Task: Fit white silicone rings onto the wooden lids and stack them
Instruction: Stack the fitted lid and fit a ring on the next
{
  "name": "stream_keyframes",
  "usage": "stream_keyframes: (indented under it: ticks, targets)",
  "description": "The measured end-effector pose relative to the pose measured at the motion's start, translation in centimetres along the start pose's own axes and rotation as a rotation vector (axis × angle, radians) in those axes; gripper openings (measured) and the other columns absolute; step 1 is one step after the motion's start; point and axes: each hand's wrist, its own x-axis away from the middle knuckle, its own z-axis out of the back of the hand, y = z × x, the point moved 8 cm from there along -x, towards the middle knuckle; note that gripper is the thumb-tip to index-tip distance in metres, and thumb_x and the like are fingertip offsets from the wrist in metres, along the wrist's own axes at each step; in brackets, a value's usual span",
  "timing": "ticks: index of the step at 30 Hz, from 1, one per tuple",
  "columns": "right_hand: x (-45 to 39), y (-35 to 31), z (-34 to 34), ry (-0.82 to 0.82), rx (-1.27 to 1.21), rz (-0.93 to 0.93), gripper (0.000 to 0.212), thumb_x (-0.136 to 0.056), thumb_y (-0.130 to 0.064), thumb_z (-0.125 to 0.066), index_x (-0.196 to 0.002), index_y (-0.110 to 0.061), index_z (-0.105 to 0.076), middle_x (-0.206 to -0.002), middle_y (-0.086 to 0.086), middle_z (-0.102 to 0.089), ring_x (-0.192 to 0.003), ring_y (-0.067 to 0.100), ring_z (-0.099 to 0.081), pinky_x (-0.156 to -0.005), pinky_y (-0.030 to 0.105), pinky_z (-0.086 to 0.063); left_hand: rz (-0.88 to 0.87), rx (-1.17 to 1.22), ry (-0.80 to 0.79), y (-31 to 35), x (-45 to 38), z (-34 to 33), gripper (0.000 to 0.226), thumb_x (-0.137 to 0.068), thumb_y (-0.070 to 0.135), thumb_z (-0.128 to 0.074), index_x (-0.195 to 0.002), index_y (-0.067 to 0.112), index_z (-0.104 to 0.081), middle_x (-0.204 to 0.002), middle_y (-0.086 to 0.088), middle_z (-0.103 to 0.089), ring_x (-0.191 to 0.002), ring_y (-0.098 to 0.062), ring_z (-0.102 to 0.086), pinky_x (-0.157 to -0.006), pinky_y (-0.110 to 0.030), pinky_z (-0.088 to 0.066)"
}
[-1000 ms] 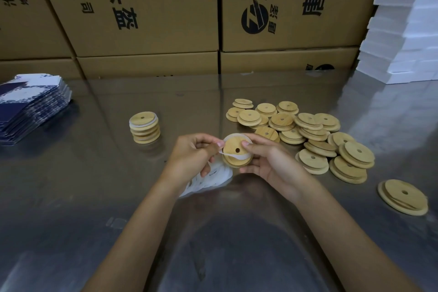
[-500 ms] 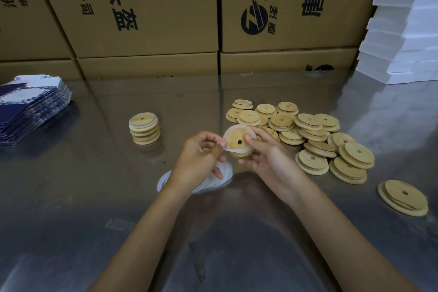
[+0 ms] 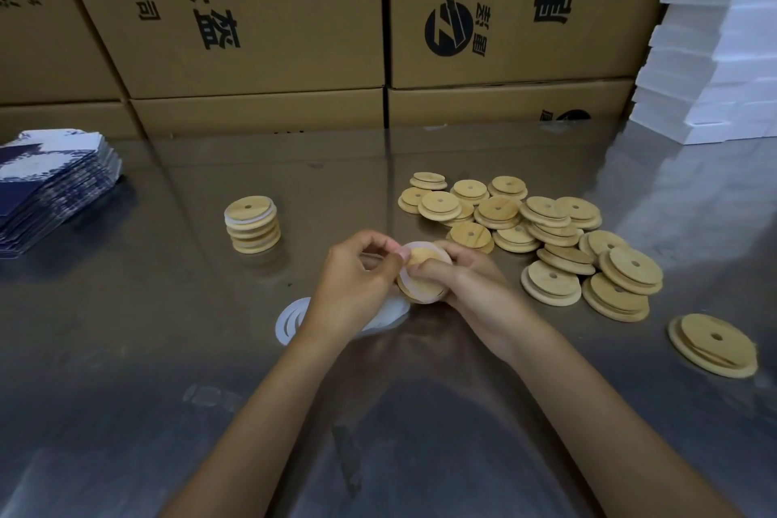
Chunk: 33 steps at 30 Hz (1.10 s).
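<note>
The wooden lid [image 3: 424, 270] in work sits between both hands above the steel table [image 3: 168, 349], just in front of the loose pile, its round face tilted up toward the camera and leaning left; being a disc it has no long axis, and its centre hole is hidden behind the fingers. A white silicone ring [image 3: 404, 281] lies around its rim.

At far left a stack of blue printed cards [image 3: 50, 189] rests on the table. Right of it stands the stack of finished lids [image 3: 252, 228], upright, a white ring showing under the top lid. Nearer the camera, loose white rings [image 3: 294, 318] lie flat, partly under the left wrist. The left hand [image 3: 357, 278] has its fingers curled, thumb and fingertips pinching the ring at the lid's left edge. The right hand [image 3: 466, 286] grips the lid from the right, thumb laid across its face. Further right is the pile of bare wooden lids [image 3: 542, 231], and a single pair of lids [image 3: 714, 343] lies well apart at far right.

Compared with half a second ago, the lid is lower and nearer the person, its hole now covered, and the ring is seated more fully.
</note>
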Motion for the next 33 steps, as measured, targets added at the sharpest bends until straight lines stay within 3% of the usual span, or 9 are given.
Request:
stream_keyframes:
  ticks: [3,6,10,15,21,24,26,29,33]
  targets:
    - [0.0,-0.1,0.0,-0.013,0.076,0.013,0.019,-0.091,-0.014,-0.071,-0.109,-0.014,-0.075,-0.111,0.016,-0.074,-0.109,0.028,-0.069,-0.099,0.041,-0.052,-0.013,-0.036,0.017,0.3,0.1,0.3,0.003,-0.087,0.016,-0.072,-0.084,0.016,-0.07,-0.079,0.0,-0.074,-0.076,-0.016,-0.072,-0.079,-0.039,-0.059]
    - [0.0,-0.3,0.2,-0.009,0.059,0.036,0.017,-0.09,-0.011,-0.071,-0.107,-0.011,-0.075,-0.108,0.017,-0.074,-0.098,0.022,-0.07,-0.091,0.034,-0.054,0.019,-0.043,0.009,0.2,0.0,0.4,0.004,-0.085,0.013,-0.072,-0.084,0.017,-0.071,-0.083,0.0,-0.075,-0.083,-0.019,-0.071,-0.084,-0.042,-0.058]
    - [0.0,-0.3,0.5,0.026,0.029,0.023,0.02,-0.091,-0.01,-0.071,-0.11,-0.007,-0.074,-0.112,0.02,-0.073,-0.1,0.026,-0.07,-0.096,0.042,-0.054,0.048,-0.051,0.011,0.0,0.1,0.4,0.008,-0.084,0.009,-0.071,-0.084,0.017,-0.071,-0.079,-0.001,-0.075,-0.08,-0.017,-0.072,-0.086,-0.044,-0.058]
    - [0.1,-0.5,0.7,0.037,0.035,0.018,0.021,-0.09,-0.01,-0.07,-0.11,-0.006,-0.074,-0.112,0.022,-0.072,-0.096,0.023,-0.068,-0.093,0.041,-0.054,0.006,-0.111,0.038,0.4,0.2,0.4,0.012,-0.083,0.009,-0.069,-0.079,0.02,-0.068,-0.074,0.0,-0.073,-0.075,-0.017,-0.071,-0.081,-0.047,-0.058]
    - [0.2,-0.8,0.3,-0.028,0.055,0.043,0.023,-0.09,-0.009,-0.07,-0.113,-0.006,-0.072,-0.112,0.023,-0.072,-0.112,0.038,-0.067,-0.101,0.048,-0.051,0.012,-0.083,0.073,0.3,0.2,0.4,0.009,-0.087,0.018,-0.06,-0.082,0.012,-0.062,-0.079,-0.019,-0.068,-0.079,-0.038,-0.066,-0.077,-0.055,-0.056]
    - [0.1,-1.1,0.6,-0.033,0.035,0.066,0.024,-0.091,-0.009,-0.069,-0.114,-0.007,-0.071,-0.114,0.023,-0.071,-0.113,0.038,-0.066,-0.1,0.047,-0.052,0.018,-0.095,0.044,0.3,0.2,0.0,0.011,-0.089,0.02,-0.057,-0.083,0.011,-0.06,-0.083,-0.022,-0.067,-0.082,-0.04,-0.064,-0.078,-0.056,-0.055]
    - [0.0,-1.3,0.8,-0.04,0.011,0.069,0.024,-0.091,-0.009,-0.068,-0.115,-0.007,-0.071,-0.111,0.019,-0.073,-0.106,0.03,-0.069,-0.095,0.04,-0.053,-0.006,-0.142,0.025,0.5,0.1,-0.1,0.01,-0.089,0.02,-0.057,-0.082,0.013,-0.059,-0.083,-0.018,-0.066,-0.08,-0.033,-0.064,-0.08,-0.05,-0.056]
    - [0.0,-1.4,1.0,-0.066,0.002,0.061,0.022,-0.092,-0.011,-0.066,-0.113,-0.008,-0.074,-0.112,0.018,-0.073,-0.103,0.024,-0.068,-0.094,0.037,-0.052,-0.131,-0.296,0.02,1.2,0.2,-0.1,0.009,-0.088,0.019,-0.058,-0.08,0.021,-0.056,-0.089,0.002,-0.061,-0.08,-0.006,-0.059,-0.07,-0.015,-0.048]
    - [0.0,-1.2,1.4,-0.051,-0.041,0.05,0.021,-0.093,-0.012,-0.064,-0.112,-0.01,-0.074,-0.117,0.018,-0.072,-0.114,0.032,-0.067,-0.101,0.043,-0.051,-0.255,-0.367,-0.026,1.9,0.6,-0.6,0.011,-0.089,0.016,-0.059,-0.081,0.023,-0.054,-0.09,0.011,-0.055,-0.082,-0.002,-0.055,-0.064,-0.008,-0.039]
